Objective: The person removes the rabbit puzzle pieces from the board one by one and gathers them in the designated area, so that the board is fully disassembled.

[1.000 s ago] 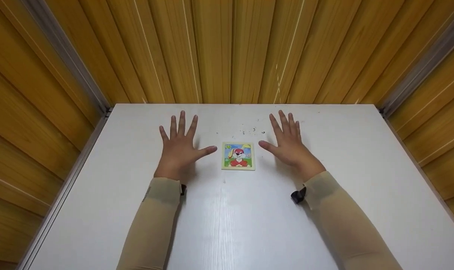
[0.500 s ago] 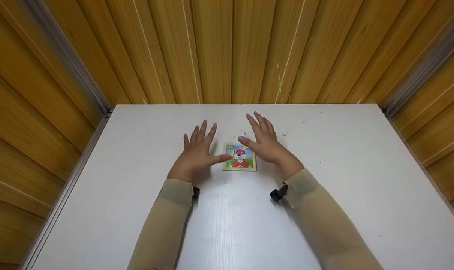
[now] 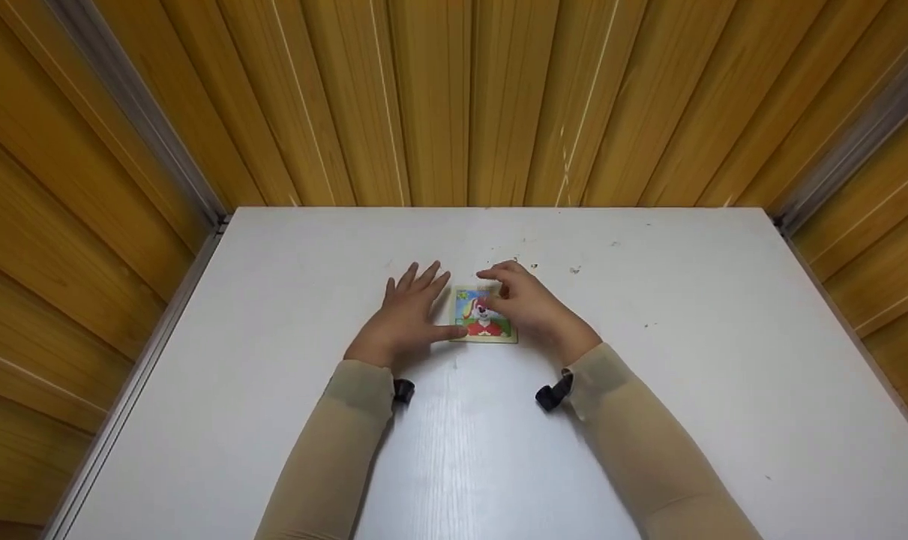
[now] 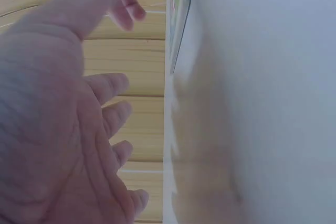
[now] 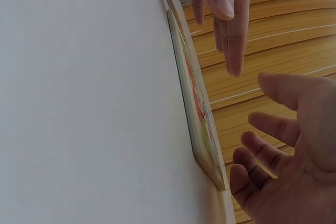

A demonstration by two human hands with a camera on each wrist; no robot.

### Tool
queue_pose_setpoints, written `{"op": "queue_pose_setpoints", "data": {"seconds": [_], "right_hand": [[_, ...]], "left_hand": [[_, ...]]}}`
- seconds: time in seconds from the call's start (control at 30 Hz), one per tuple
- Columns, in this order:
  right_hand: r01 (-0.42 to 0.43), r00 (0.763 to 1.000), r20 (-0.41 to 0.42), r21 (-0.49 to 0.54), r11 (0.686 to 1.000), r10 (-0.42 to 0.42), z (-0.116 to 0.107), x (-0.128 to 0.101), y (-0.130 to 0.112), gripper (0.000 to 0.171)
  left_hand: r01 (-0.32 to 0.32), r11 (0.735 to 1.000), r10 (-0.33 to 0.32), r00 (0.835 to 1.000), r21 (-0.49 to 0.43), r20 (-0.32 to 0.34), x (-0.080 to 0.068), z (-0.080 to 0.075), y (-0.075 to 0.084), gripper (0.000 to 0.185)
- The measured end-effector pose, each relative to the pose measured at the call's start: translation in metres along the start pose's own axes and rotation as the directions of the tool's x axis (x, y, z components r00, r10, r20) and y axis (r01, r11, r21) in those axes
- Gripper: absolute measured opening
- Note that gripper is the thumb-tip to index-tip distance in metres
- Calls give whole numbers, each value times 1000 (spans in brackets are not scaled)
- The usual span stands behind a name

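While left grip (image 3: pixel 403 319) spreads, right grip (image 3: pixel 534 304) loosely curved, square rabbit board (image 3: pixel 485 328) lies head-end away.

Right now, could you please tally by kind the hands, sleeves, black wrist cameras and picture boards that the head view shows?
Hands: 2, left hand and right hand
Sleeves: 2, left sleeve and right sleeve
Black cameras: 2, left camera and right camera
Picture board: 1
Total: 7
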State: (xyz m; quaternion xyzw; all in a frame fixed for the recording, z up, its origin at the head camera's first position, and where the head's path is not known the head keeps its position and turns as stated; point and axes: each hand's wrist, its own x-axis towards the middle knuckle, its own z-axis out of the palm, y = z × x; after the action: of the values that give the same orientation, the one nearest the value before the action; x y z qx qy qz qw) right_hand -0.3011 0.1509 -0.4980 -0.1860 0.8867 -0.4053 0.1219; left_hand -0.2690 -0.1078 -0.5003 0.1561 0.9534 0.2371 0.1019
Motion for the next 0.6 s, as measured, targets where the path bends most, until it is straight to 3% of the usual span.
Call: {"op": "queue_pose_setpoints", "data": {"seconds": [0.23, 0.6], "right_hand": [[-2, 1000, 27, -90, 996, 5, 10, 2, 4, 50], [34, 999, 28, -266, 963, -27, 23, 8, -10, 54]], "left_hand": [[-40, 998, 39, 999, 44, 35, -1, 6, -2, 100], [-45, 999, 44, 998, 15, 43, -4, 4, -2, 86]]}}
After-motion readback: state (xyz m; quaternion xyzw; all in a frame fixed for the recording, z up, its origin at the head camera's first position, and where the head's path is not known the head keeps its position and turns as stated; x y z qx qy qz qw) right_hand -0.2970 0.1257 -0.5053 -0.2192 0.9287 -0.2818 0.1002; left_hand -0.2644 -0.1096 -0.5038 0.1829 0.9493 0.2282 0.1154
